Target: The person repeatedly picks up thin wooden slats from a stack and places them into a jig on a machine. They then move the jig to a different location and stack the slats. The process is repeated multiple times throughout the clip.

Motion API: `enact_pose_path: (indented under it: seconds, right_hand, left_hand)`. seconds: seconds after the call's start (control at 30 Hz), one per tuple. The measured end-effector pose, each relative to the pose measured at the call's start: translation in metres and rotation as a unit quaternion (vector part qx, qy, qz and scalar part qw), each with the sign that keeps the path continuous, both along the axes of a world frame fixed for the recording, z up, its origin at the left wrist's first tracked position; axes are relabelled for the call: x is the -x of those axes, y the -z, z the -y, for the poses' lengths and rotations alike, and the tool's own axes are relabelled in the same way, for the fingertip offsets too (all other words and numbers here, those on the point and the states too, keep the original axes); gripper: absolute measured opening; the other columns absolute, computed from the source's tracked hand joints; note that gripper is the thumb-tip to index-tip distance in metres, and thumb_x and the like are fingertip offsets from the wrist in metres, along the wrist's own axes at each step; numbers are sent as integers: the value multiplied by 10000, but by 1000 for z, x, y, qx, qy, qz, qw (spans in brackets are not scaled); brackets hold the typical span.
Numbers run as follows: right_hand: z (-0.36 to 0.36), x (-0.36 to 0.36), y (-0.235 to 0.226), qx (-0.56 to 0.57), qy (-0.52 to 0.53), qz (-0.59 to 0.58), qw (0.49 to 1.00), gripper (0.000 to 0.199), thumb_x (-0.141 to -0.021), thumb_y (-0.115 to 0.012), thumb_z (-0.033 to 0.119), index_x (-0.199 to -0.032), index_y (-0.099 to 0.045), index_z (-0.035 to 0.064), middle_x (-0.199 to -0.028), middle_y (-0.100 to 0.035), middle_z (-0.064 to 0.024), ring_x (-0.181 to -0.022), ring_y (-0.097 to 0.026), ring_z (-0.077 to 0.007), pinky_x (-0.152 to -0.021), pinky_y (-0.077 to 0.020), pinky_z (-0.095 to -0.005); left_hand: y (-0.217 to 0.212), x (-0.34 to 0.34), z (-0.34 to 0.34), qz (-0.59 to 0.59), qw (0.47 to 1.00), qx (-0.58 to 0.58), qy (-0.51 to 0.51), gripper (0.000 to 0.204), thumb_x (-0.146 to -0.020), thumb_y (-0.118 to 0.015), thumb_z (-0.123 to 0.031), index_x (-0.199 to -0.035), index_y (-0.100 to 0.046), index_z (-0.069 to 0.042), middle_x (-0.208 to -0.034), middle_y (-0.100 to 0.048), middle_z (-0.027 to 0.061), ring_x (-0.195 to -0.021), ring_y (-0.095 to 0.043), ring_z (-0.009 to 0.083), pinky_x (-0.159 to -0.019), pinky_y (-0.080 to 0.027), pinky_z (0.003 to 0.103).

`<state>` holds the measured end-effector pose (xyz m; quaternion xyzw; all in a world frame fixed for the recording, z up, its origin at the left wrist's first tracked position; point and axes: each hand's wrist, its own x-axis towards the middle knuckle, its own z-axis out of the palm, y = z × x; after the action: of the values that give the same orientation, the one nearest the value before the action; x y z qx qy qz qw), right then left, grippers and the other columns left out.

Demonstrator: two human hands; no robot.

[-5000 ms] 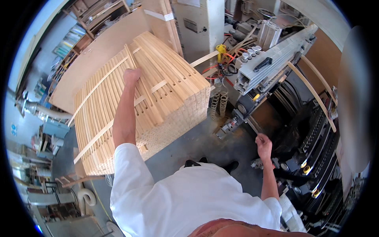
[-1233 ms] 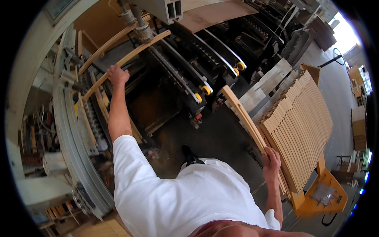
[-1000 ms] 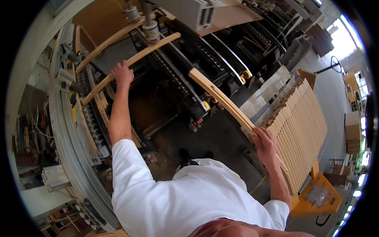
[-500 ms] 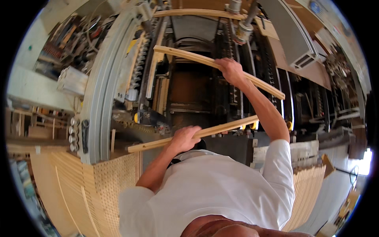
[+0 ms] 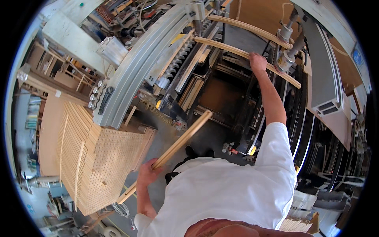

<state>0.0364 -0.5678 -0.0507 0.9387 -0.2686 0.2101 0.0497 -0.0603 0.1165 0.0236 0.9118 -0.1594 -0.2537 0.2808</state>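
Observation:
My left hand (image 5: 147, 174) is closed around a wooden strip (image 5: 179, 142) near its lower end. That strip slants up and to the right, held clear of the machine over the floor. With my arm stretched forward, my right hand (image 5: 258, 64) grips a second wooden strip (image 5: 229, 48), which lies across the rails of the machine (image 5: 244, 130). Its fingertips are partly hidden behind the hand. Farther back, a third wooden strip (image 5: 248, 27) spans the same rails, its right end by a metal cylinder (image 5: 283, 33).
A tall stack of wooden strips (image 5: 114, 158) stands at my left, with loose strips against its side. A grey metal beam (image 5: 142, 63) runs along the machine's left side. On the right hangs a grey boxy housing (image 5: 323, 75). A coiled cable (image 5: 122, 209) lies on the floor.
My right hand has pushed its strip farther forward, near the back strip. My left hand has swung its strip down and left, off the machine's front. The view has turned leftward.

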Motion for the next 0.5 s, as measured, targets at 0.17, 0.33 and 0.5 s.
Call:
enact_pose_path:
  seconds: [0.17, 0.33, 0.5]
  right_hand:
    - [2, -17, -2, 18, -11, -9, 1000, 195, -890, -578, 234, -1044, -669, 156, -981, -692, -103, -933, -662, -337, -813, -500, -461]
    - [-9, -30, 2, 9, -33, 3, 999, 194, -908, -541, 225, -1043, -664, 158, -995, -689, -114, -943, -666, -347, -810, -510, -471]
    - [1, -31, 5, 3, -15, -53, 998, 244, -979, -457, 254, -1031, -665, 137, -1026, -687, -145, -940, -679, -372, -753, -540, -511]
  left_hand:
    - [30, 10, -12, -13, 999, 12, -48, 357, -783, -737, -140, -1121, -666, -50, -860, -678, 173, -788, -638, 316, -765, -501, 376]
    - [50, 19, -16, -12, 998, 26, -62, 348, -779, -730, -144, -1111, -675, -57, -882, -684, 182, -814, -648, 318, -773, -501, 375]
    - [31, 21, -14, 19, 998, 6, -67, 358, -779, -729, -141, -1129, -687, -79, -931, -696, 188, -854, -665, 321, -786, -508, 375]
